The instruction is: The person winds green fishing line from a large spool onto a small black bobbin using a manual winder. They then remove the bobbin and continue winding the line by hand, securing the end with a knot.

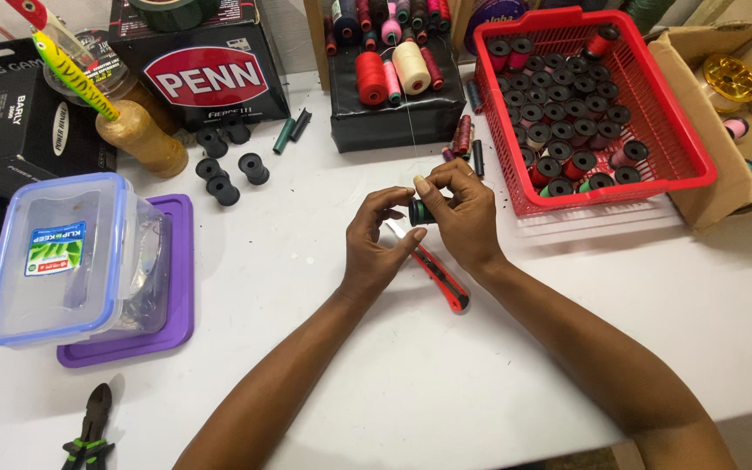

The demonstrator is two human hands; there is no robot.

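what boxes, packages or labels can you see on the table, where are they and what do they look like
Black box: back left, with a red oval label with white letters.
Second black box: far left, white print.
Clear tub: left, blue-rimmed lid, small blue and green sticker.
Cardboard box: far right, brown, open.

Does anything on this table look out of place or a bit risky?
Mostly tidy. One oddity: a red utility knife lies on the white table right under both hands, its blade apparently out near the left hand. A few black spools sit loose outside the red basket.
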